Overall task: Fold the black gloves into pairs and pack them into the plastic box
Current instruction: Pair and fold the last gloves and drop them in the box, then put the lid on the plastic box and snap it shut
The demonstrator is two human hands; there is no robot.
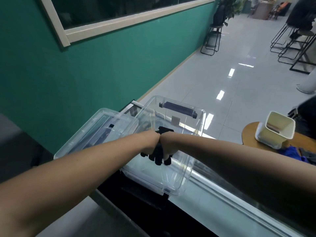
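Both hands meet knuckle to knuckle over the open plastic box (186, 168), the left hand (153, 141) and right hand (168, 146) each curled tight around the black gloves (158, 155). The soft, knit-looking bundle runs roughly vertical, its limp glove fingers hanging down toward the box floor and a cuff end poking up above the wrists. The box is clear, rigid and rounded at the corners, with a black latch at its far wall; its clear lid (95, 134) lies just beside it at the counter's (222, 211) far left end, and no writing is readable.
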